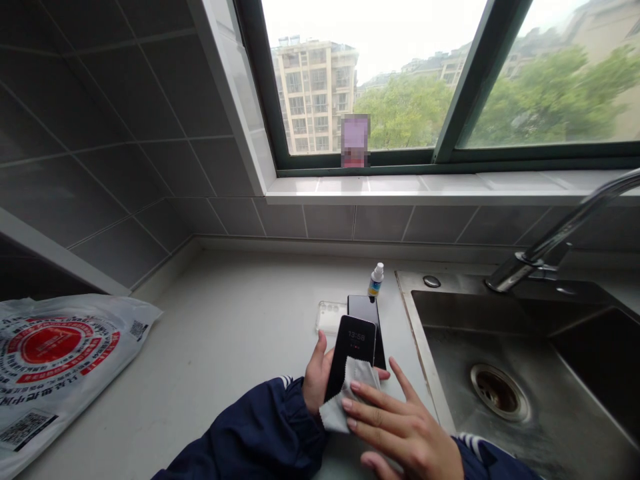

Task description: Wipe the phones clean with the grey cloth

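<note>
My left hand (316,375) holds a smartphone (356,341), thumb along one side and fingers underneath. Its dark screen is lit with the time 13:58. Across the lower part of the screen lies a light grey cloth (361,375) with zigzag edges. My right hand (405,427) rests on this cloth with its fingers stretched out and spread, the thumb apart from them. Behind the held phone, a second dark, flat, phone-like device (369,306) lies on the counter, partly hidden. Beside it is a clear phone case (329,316), and just beyond stands a small white-capped bottle (376,280).
To the right is a steel sink (415,340) with a drain (500,392) and a chrome faucet (520,267). A printed plastic bag (60,353) lies at the left of the white counter (220,340). A tiled wall and window sill (400,187) bound the back.
</note>
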A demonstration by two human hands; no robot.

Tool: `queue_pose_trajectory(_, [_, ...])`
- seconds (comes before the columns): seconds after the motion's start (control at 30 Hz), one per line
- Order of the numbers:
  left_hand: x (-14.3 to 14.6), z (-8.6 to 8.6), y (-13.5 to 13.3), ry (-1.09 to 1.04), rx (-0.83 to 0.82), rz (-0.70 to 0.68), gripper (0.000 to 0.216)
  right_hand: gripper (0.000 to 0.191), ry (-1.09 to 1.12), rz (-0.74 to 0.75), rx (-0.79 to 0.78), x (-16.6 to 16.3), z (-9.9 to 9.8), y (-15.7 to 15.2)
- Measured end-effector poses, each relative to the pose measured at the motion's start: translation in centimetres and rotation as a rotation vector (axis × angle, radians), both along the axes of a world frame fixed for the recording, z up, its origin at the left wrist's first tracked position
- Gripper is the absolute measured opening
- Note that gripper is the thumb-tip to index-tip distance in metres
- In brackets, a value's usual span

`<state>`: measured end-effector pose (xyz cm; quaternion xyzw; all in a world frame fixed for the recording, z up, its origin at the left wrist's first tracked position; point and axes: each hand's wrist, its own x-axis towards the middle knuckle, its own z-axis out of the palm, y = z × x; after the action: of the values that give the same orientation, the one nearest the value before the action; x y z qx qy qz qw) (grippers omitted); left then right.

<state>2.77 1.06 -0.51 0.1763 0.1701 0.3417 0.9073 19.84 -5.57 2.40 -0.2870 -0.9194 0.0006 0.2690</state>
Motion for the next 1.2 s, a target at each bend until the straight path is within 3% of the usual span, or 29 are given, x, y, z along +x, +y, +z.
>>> queue_pose_trajectory(0.2, [0.0, 1.2, -0.2, -0.037, -0.070, 0.005, 0.092, 0.028, 0.030, -0.028, -0.026, 0.4, 0.4, 0.0])
queue_pose_trajectory(0.43, [0.4, 1.2, -0.4, -0.084, -0.052, 0.012, 0.083, 0.032, 0.034, -0.098, -0.005, 0.9, 0.0, 0.4])
queue_pose_trajectory(0.63, [0.4, 0.1, -0.4, -0.102, 0.072, -0.061, 0.074, 0.041, 0.035, -0.201, 0.010, 1.4, -0.6, 0.8])
queue_pose_trajectory(0.9, [-0.2, -1.9, -0.9, 0.006, 0.152, -0.267, 0.085, 0.062, -0.057, -0.332, 0.014, 2.0, -1.8, 1.4])
queue_pose_trajectory(1.2, [-0.2, -2.6, -0.9, 0.000, 0.215, -0.254, 0.082, 0.065, -0.076, -0.363, 0.022, 2.0, -2.6, 1.4])
